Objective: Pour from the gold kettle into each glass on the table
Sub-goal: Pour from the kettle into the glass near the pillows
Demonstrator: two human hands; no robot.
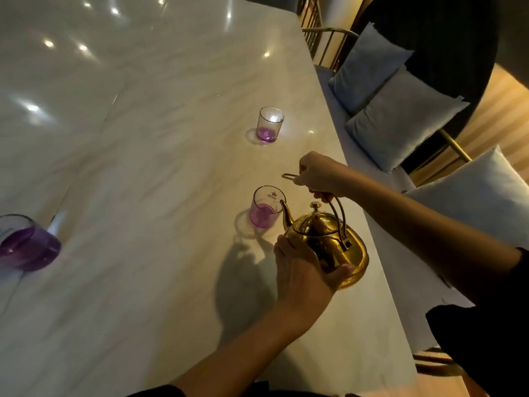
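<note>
Kettle: our gold kettle [326,242] tilts, spout at the near glass [266,206] rim.
Right hand [317,174]: fingers closed around the handle.
Left hand [303,270]: fingers spread, cupping the kettle's body.
Glasses: far glass [270,124] and left glass [27,242] stand apart on the marble table [143,138].

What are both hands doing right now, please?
Left hand: cupped against the gold kettle body, supporting it.
Right hand: closed on the kettle's handle.
</note>
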